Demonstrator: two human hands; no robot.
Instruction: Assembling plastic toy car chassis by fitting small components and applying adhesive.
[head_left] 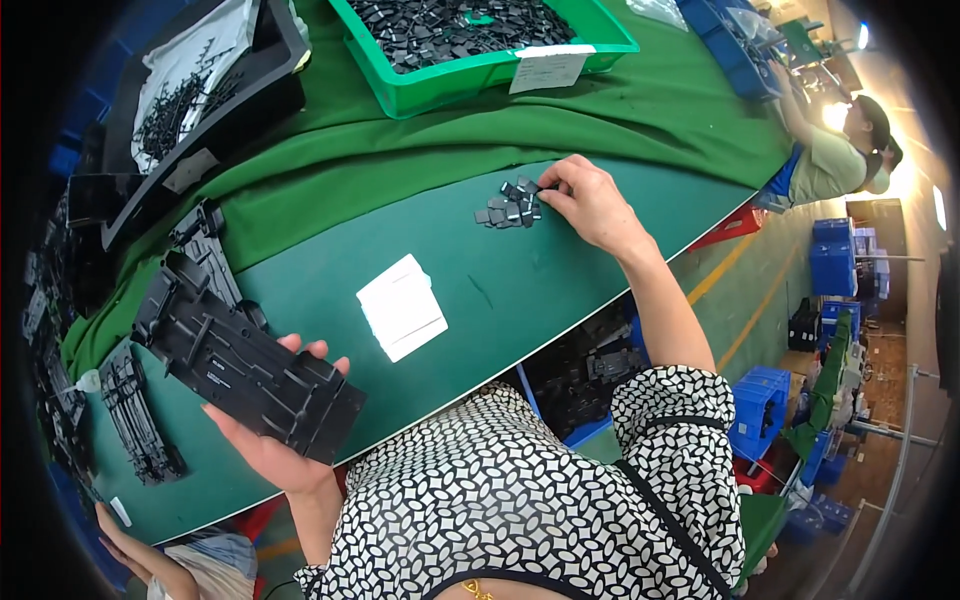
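Observation:
My left hand (275, 450) is wrapped round a long black plastic housing (240, 365), with ribs and channels on its upper side, tilted over the near left of the table. At the right, my right hand (590, 205) has thumb and forefinger pinched at the edge of a small pile of black plastic clips (508, 206). Whether one clip is between the fingertips is too small to make out. Between my hands lies a white square pad (402, 308) on the green tabletop (520, 290).
A green bin (470, 70) full of small black pieces stands at the back, beside a black tray (290, 80) with thin black parts. More black housings (135, 420) lie at the left. A co-worker's hand (125, 540) is lower left; another person (840, 150) works far right.

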